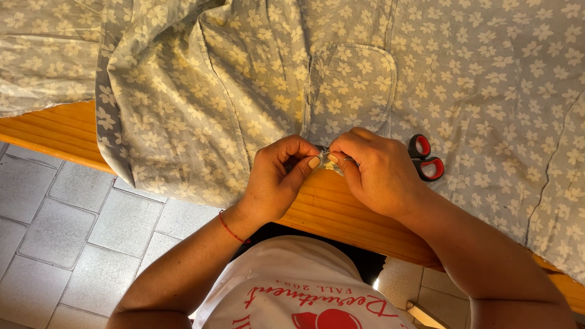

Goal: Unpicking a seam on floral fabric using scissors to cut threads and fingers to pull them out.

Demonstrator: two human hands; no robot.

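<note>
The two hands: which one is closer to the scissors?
The right hand. The red-handled scissors lie on the cloth just beside it, while the left hand is on the far side.

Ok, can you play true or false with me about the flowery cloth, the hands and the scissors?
1. Both hands, left hand and right hand, pinch the edge of the flowery cloth. True.
2. The scissors have blue handles. False: they are red and black.
3. The left wrist wears a thin red string. True.
4. The right hand holds the scissors. False: they lie on the cloth beside it.
5. The cloth lies on a wooden table. True.
</note>
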